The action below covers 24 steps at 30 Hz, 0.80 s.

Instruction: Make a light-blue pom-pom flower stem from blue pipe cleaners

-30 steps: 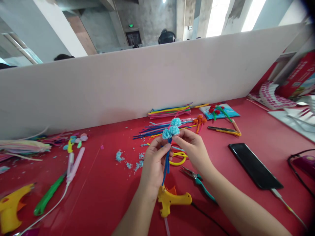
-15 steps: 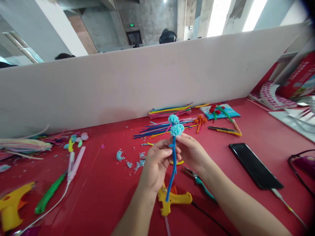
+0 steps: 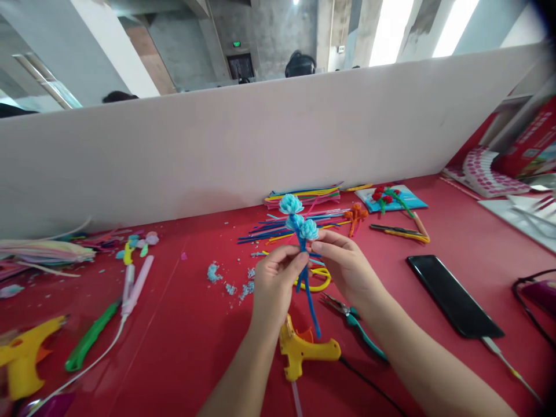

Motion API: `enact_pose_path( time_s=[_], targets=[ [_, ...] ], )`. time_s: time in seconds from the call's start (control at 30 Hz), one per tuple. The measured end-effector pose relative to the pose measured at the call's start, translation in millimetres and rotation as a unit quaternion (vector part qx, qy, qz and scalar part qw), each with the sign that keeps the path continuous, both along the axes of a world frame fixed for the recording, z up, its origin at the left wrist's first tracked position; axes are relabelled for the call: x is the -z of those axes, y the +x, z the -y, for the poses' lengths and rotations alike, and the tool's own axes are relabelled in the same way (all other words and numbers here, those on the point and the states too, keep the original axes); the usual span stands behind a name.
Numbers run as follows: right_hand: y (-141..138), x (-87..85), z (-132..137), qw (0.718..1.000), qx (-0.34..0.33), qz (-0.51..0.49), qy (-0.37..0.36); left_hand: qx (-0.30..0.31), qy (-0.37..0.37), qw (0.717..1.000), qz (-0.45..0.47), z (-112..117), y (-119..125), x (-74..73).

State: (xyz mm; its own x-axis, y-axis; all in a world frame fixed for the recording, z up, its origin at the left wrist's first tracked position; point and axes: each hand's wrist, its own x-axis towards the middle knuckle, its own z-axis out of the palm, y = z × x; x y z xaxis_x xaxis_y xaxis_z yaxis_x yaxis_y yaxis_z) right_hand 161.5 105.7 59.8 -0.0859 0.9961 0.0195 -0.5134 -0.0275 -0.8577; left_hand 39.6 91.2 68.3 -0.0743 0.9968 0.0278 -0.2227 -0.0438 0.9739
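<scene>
Both my hands hold a pipe-cleaner flower sprig (image 3: 300, 226) above the red table (image 3: 182, 324). It has light blue fuzzy blossoms on top and a dark blue twisted stem that hangs down between my hands. My left hand (image 3: 274, 284) pinches the stem just under the blossoms. My right hand (image 3: 345, 266) pinches it from the other side, fingertips meeting the left ones. A yellow glue gun (image 3: 304, 350) lies on the table right below my hands.
Teal-handled pliers (image 3: 351, 318), yellow scissor loops (image 3: 319, 278) and blue fluff scraps (image 3: 226, 281) lie close by. Coloured pipe cleaners (image 3: 299, 200) are stacked by the white partition (image 3: 217, 150). A black phone (image 3: 454, 295) lies right; another glue gun (image 3: 21, 353), a green tool (image 3: 89, 341) left.
The sprig has been turned between my fingers: the blossoms lean left now and the stem's lower end has swung to the right. My hands stay in nearly the same place.
</scene>
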Motion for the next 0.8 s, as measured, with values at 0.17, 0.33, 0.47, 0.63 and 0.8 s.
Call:
enact_pose_path(
  time_s=[0.17,0.33,0.47,0.63,0.8],
  targets=[
    [-1.7,-3.4,2.9,0.999,-0.018,-0.033,-0.007,-0.01,0.031,0.998,-0.045,2.7,-0.6,1.5],
    [0.0,-1.1,1.9,0.996,-0.057,-0.054,-0.042,0.023,0.039,0.998,-0.052,2.9,-0.4,2.2],
    [3.5,1.8,-0.1,0.995,-0.055,-0.051,-0.063,0.025,0.033,0.998,-0.043,3.3,0.5,4.9],
    [1.9,-0.7,1.5,0.995,-0.045,-0.074,-0.042,-0.015,0.047,0.997,-0.064,4.3,0.9,8.2],
    [-1.8,-3.0,3.8,0.996,-0.04,-0.079,-0.013,-0.033,0.058,0.996,-0.063,4.4,1.6,8.3]
  ],
)
